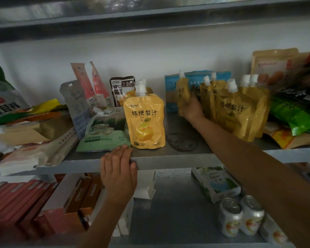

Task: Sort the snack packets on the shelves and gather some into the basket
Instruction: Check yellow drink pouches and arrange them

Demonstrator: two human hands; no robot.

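Reference item: the front pouch [145, 120], a yellow spouted juice pouch standing upright near the front edge of the middle shelf [177, 160]. All positions below are given from it.

Hands. My left hand [118, 165] lies flat on the shelf lip, just below and left of the front pouch, with its fingers straight and together. It grips nothing. My right hand [191, 108] is right of and behind the front pouch. Its fingers curl round a held pouch [183, 93] of the same kind, spout up. That area is blurred, so the exact grip cannot be read.

Progress. Judged from the layout, sorting is partly done. Right of the front pouch, past my right hand, a pouch row [240, 111] of matching yellow pouches stands upright together. Left of the front pouch, packets lie mixed and overlapping, among them a green packet [104, 133] just beside it. These are yet to be sorted. No basket is in view, so gathering cannot be assessed.

Materials. The pouches are glossy flexible film, rounded at the shoulders, with white plastic caps. The green packet is matte and pillow-shaped. The shelf is dull grey sheet metal. Below and right of the front pouch, on the lower shelf, stand cans [240, 217], cylindrical with bright metal tops.
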